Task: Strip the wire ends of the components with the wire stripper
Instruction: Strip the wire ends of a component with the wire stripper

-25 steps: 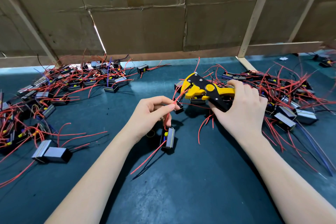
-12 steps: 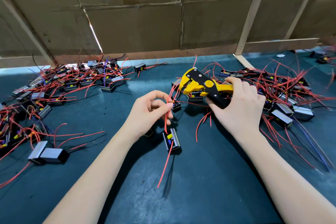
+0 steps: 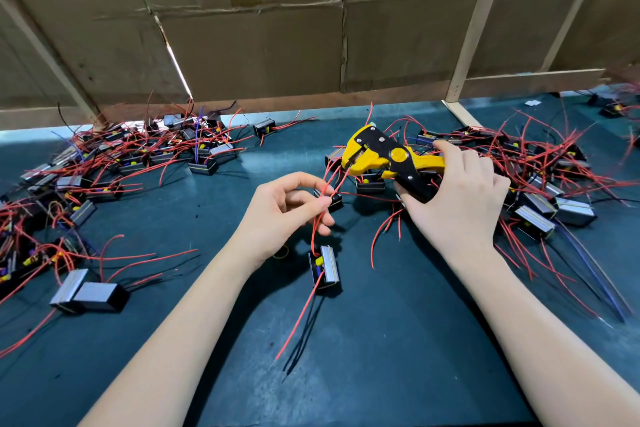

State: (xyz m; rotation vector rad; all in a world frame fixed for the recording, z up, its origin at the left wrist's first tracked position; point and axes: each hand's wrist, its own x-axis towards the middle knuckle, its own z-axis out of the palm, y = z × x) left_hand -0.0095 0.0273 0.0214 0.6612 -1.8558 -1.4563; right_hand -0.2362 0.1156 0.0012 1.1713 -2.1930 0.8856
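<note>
Red wire (image 3: pixel 320 215), thin and limp, was pinched in the left hand (image 3: pixel 282 215), its component (image 3: pixel 325 270) hanging just below, near centre. The right hand (image 3: pixel 457 201) gripped the stripper (image 3: pixel 384 159) handles. Judged light; the wire is best held close to its tip.

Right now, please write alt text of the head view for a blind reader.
The left hand pinches a component's red wire toward the yellow wire stripper gripped by the right hand. Wired components are piled on both sides of the dark table.
</note>
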